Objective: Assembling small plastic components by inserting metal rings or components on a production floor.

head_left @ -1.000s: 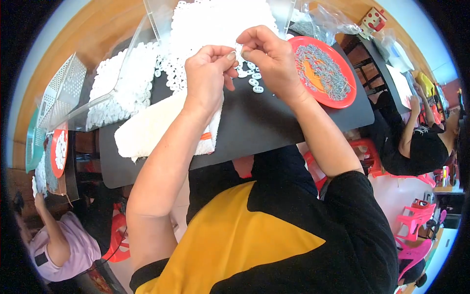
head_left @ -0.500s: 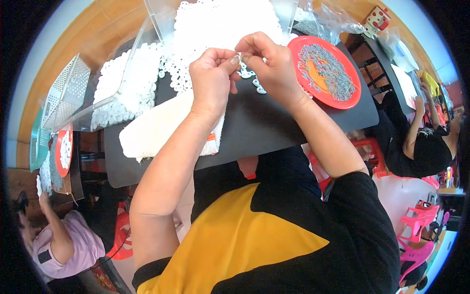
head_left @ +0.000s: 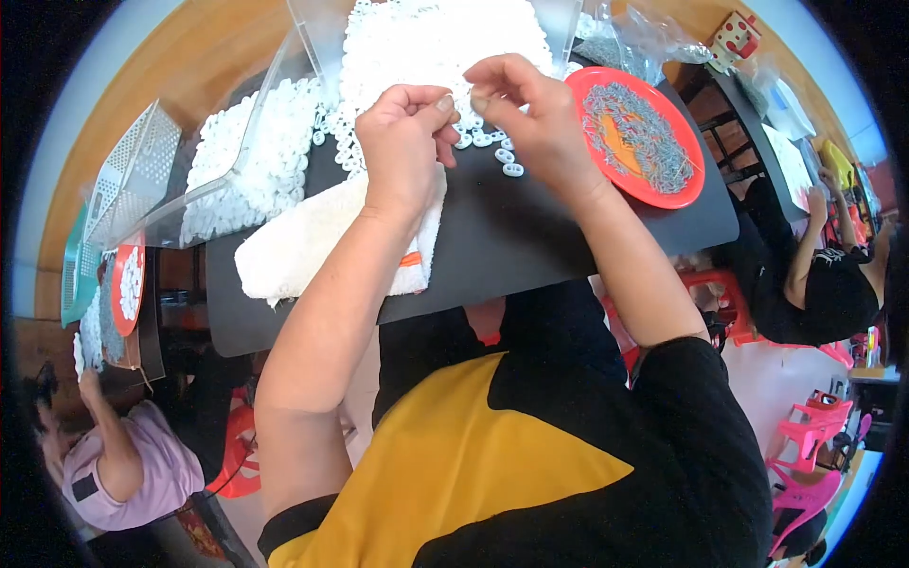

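Note:
Above the near edge of a heap of small white plastic pieces (head_left: 445,43), my two hands face each other, a small gap between them. My left hand (head_left: 402,137) is closed in a pinch, thumb against forefinger; whatever lies between the tips is too small to make out against the white. My right hand (head_left: 542,123) also pinches with thumb and forefinger, and what it holds, if anything, cannot be seen. Beside my right wrist a red plate (head_left: 684,189) carries many thin grey metal pins or nails. A few loose white pieces (head_left: 512,170) with holes lie below my fingers.
A folded white towel (head_left: 303,241) lies under my left forearm on the black table (head_left: 530,241). Clear-walled bins hold more white pieces (head_left: 246,170) at the left. A perforated basket (head_left: 137,175) stands farther left. Other people sit at both sides, one in a lilac shirt (head_left: 142,464).
My hands have drawn apart, the left one shifting slightly left and the right one slightly right. The fingertips, close together before, now have a wider gap between them.

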The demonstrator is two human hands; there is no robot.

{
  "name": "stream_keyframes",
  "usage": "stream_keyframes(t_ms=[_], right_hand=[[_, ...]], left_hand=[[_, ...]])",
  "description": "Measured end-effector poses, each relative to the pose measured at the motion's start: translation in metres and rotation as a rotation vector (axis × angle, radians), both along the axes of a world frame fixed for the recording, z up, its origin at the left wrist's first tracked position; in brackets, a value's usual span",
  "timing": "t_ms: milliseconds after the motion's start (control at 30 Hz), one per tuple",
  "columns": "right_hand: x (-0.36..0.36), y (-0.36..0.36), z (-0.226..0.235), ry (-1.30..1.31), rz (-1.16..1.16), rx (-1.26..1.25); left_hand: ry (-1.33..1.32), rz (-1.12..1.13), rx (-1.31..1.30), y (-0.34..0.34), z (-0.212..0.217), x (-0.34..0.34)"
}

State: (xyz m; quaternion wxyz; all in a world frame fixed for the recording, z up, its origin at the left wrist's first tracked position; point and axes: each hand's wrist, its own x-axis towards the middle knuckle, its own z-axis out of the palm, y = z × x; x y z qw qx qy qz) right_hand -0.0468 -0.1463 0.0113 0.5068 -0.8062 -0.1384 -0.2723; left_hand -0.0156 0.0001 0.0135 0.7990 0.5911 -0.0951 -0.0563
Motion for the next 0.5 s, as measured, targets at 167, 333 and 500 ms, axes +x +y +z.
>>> stream_keyframes(t_ms=[167, 333, 500], right_hand=[[0.0013, -0.0104, 0.0002, 0.04, -0.081, -0.032], [-0.0003, -0.0045, 0.0013, 0.123, -0.039, -0.127], [0.0023, -0.0055, -0.0014, 0.058, -0.084, -0.152]], left_hand=[[0.0, -0.022, 0.017, -0.0015, 0.0009, -0.0016], [-0.007, -0.067, -0.03, -0.0019, -0.0034, -0.0008], [0.009, -0.104, 0.012, -0.0016, -0.0002, -0.0017]])
